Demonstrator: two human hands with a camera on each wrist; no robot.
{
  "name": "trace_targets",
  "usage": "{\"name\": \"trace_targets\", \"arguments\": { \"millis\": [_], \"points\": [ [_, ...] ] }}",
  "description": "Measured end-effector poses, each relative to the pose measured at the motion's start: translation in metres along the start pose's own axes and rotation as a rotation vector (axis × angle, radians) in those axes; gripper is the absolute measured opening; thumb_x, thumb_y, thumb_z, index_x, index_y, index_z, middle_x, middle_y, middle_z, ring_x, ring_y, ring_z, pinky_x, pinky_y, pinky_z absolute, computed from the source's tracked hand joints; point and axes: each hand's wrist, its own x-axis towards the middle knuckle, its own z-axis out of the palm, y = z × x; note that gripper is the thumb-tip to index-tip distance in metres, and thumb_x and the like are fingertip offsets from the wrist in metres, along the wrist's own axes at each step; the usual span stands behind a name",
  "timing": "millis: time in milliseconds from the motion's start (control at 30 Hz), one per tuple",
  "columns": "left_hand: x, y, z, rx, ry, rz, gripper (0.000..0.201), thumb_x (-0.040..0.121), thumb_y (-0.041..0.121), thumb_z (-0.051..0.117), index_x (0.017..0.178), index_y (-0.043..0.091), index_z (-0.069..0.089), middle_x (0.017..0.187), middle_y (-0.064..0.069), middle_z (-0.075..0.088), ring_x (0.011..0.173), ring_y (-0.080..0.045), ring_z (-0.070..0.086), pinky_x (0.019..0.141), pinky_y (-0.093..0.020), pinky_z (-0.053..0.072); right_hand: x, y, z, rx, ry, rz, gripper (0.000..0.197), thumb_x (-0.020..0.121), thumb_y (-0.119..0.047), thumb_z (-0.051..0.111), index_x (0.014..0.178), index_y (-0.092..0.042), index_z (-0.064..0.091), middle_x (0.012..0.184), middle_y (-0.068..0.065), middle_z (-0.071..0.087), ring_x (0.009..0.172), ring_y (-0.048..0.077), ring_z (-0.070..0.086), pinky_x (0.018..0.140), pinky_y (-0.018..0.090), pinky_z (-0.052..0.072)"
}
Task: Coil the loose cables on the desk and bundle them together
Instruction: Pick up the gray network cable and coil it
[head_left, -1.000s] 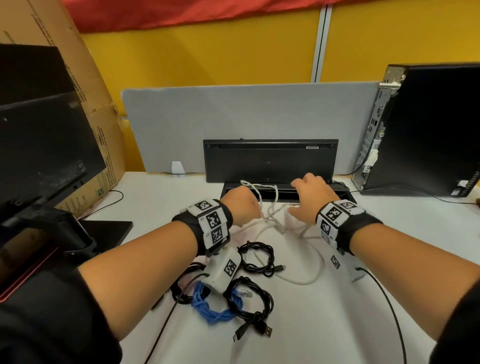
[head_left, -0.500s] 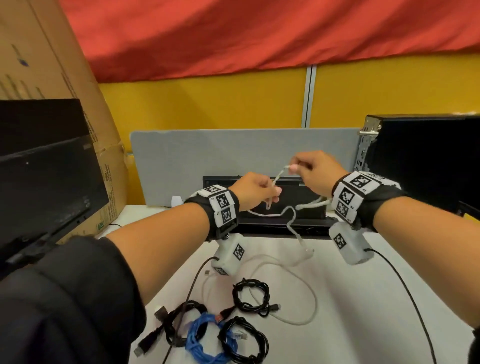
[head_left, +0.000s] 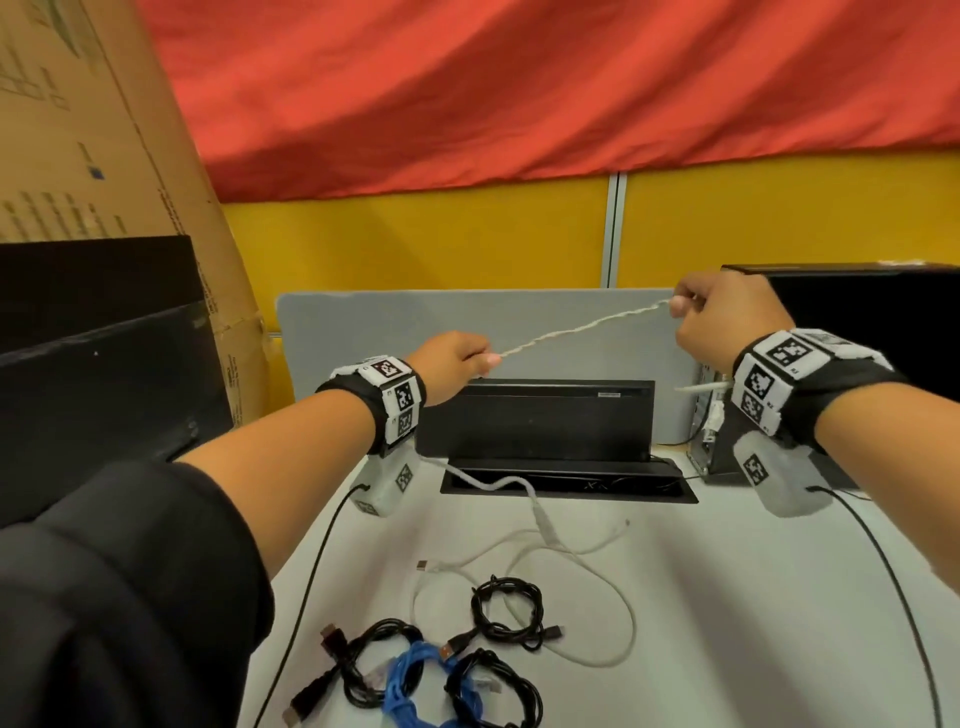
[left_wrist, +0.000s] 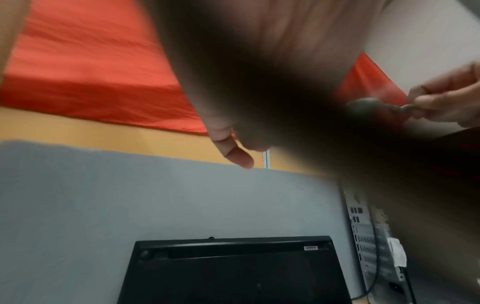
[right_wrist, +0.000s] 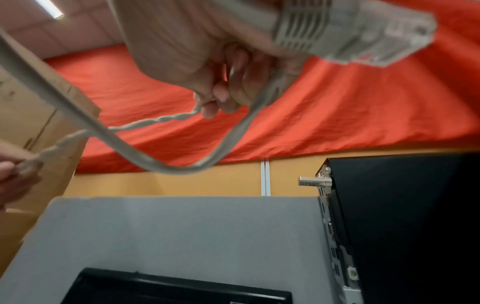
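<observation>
The white cable (head_left: 582, 326) has been lifted clear of the desk (head_left: 727, 597) within the last second and drawn out between two raised hands, where earlier it lay slack under them. By this a twisted, doubled length is pulled straight, which is judged to be the preparation for coiling it.

At the low end of that span, the left hand (head_left: 451, 366) is closed on the cable, its fingers curled round the strand (the left wrist view is too dark and blurred to show the pinch itself). Below this hand a slack tail is left hanging to the desk, where it runs on in a loose loop. Nearer the person than both hands, three coiled black cables (head_left: 506, 613) and a blue cable (head_left: 410, 680) are already lying wound.

At the high end, the right hand (head_left: 727, 319) is closed on the twisted strand, pinched at the fingertips (right_wrist: 215, 102). A loop of the same cable is carried under this hand, and its grey plug (right_wrist: 355, 33) is seen beside the wrist.
</observation>
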Motion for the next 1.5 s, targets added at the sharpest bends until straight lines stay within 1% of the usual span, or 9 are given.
{"name": "trace_targets", "arguments": {
  "millis": [200,300,500,833,967,1067,1200,1367,1500],
  "points": [
    [-0.013,-0.019,-0.008,-0.123,0.032,-0.112,0.021,0.101,0.021,0.047,0.085,0.013,0.059,0.066,-0.002,0.045,0.058,-0.017,0.051,0.048,-0.019,0.047,-0.003,0.025,0.001,-0.103,0.005,0.143,0.017,0.089,-0.021,0.050,0.075,-0.017,0.058,0.066,0.007,0.058,0.058,0.024,0.055,0.053,0.025,0.045],
    [-0.024,-0.034,-0.018,-0.135,0.067,-0.159,0.025,0.102,0.025,0.046,0.089,0.008,0.060,0.064,-0.003,0.043,0.050,-0.017,0.051,0.053,-0.028,0.050,-0.007,0.042,-0.003,-0.158,0.003,0.209,0.019,0.087,-0.021,0.051,0.069,-0.017,0.055,0.062,0.008,0.058,0.054,0.026,0.055,0.049,0.022,0.039],
    [-0.035,-0.053,-0.029,-0.024,0.072,-0.181,0.028,0.101,0.024,0.048,0.077,0.012,0.058,0.064,-0.003,0.043,0.059,-0.016,0.042,0.060,-0.027,0.036,-0.018,0.066,-0.006,-0.170,-0.011,0.353,0.019,0.089,-0.022,0.052,0.072,-0.017,0.057,0.066,0.011,0.060,0.057,0.027,0.056,0.049,0.023,0.041],
    [-0.047,-0.071,-0.031,0.005,-0.013,-0.404,0.036,0.102,0.031,0.043,0.083,0.008,0.063,0.070,-0.006,0.049,0.063,-0.020,0.047,0.051,-0.026,0.042,-0.032,0.075,0.020,-0.190,0.007,0.459,0.024,0.090,-0.022,0.055,0.068,-0.014,0.058,0.066,0.014,0.059,0.057,0.029,0.057,0.052,0.026,0.045],
    [-0.047,-0.067,-0.025,-0.027,-0.020,-0.447,0.039,0.102,0.034,0.042,0.078,0.010,0.062,0.068,-0.006,0.056,0.065,-0.022,0.051,0.054,-0.027,0.044,-0.037,0.065,0.031,-0.132,-0.146,0.459,0.021,0.092,-0.018,0.057,0.074,-0.009,0.064,0.069,0.013,0.061,0.059,0.026,0.056,0.050,0.024,0.041],
    [-0.044,-0.058,-0.020,-0.020,0.037,-0.426,0.043,0.102,0.035,0.042,0.072,0.010,0.059,0.064,-0.005,0.052,0.067,-0.022,0.050,0.073,-0.030,0.042,-0.042,0.049,0.042,-0.072,-0.406,0.386,0.019,0.092,-0.017,0.058,0.089,-0.003,0.071,0.087,0.016,0.068,0.079,0.032,0.063,0.071,0.037,0.055],
    [-0.044,-0.051,-0.012,-0.053,0.061,-0.439,0.043,0.101,0.035,0.043,0.070,0.009,0.057,0.062,-0.005,0.048,0.070,-0.025,0.049,0.082,-0.036,0.045,-0.047,0.009,0.047,0.072,-0.474,0.235,0.023,0.096,-0.014,0.053,0.109,-0.003,0.068,0.112,0.018,0.066,0.106,0.034,0.059,0.094,0.041,0.046],
    [-0.043,-0.035,0.001,-0.103,0.064,-0.432,0.046,0.101,0.037,0.045,0.062,0.015,0.053,0.058,-0.003,0.047,0.059,-0.019,0.045,0.072,-0.029,0.041,-0.051,-0.072,0.043,0.236,-0.385,-0.067,0.031,0.097,-0.024,0.050,0.124,-0.014,0.062,0.124,0.006,0.064,0.116,0.024,0.057,0.094,0.029,0.039],
    [-0.046,-0.022,0.008,-0.201,0.078,-0.388,0.045,0.100,0.037,0.045,0.063,0.015,0.055,0.056,-0.003,0.047,0.052,-0.016,0.043,0.060,-0.027,0.038,-0.067,-0.129,0.060,0.252,-0.537,-0.215,0.056,0.092,-0.036,0.058,0.143,-0.020,0.040,0.138,0.002,0.053,0.126,0.020,0.051,0.101,0.031,0.039]
  ]
}}
